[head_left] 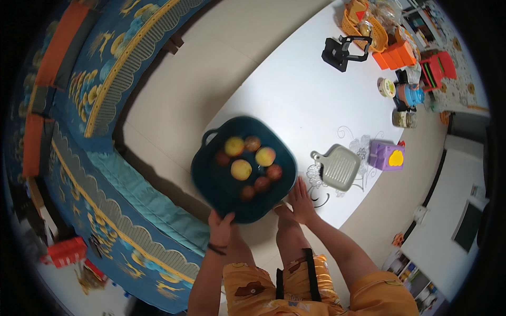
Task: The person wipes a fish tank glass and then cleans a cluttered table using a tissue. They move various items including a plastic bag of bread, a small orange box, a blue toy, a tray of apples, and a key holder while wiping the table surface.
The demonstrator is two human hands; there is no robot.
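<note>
A large dark teal plastic basin with loop handles is in front of me, partly over the table's near edge. It holds several fruits: pale yellow peaches and smaller reddish-brown round fruits. My left hand grips the basin's near rim, thumb on top. Beside the basin's right side is my right hand, its fingers stretched out at the table edge, close to the rim. Whether it touches the basin is unclear. To its right, a pale grey-green ridged square dish with a short handle lies on the table.
The white table bears a purple box, a glass jar, a tub, a black stand, orange boxes and an orange basket. A sofa with a blue patterned cover stands left.
</note>
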